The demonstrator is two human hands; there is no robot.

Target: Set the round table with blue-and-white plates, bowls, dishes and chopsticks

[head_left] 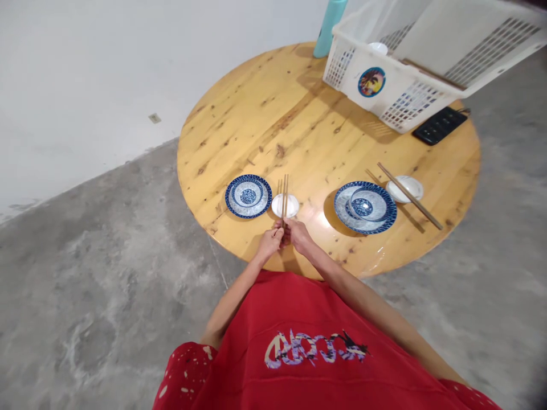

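Note:
My left hand (270, 241) and my right hand (298, 233) come together near the table's front edge, both closed around the near end of a pair of wooden chopsticks (285, 196). The chopsticks point away from me, their far part over a small white dish (290, 206). To the left of that dish lies a blue-and-white plate (248, 196). Farther right is another blue-and-white dish (365, 208), which looks deeper. Beyond it a second pair of chopsticks (410, 196) rests across a small white bowl (405, 188).
The round wooden table (239, 131) stands by a white wall. At its back right are a white plastic basket (397, 97) with a bowl (378, 48) inside, a turquoise bottle (329, 28) and a black device (440, 125) with a cable. Grey concrete floor (106, 285) surrounds the table.

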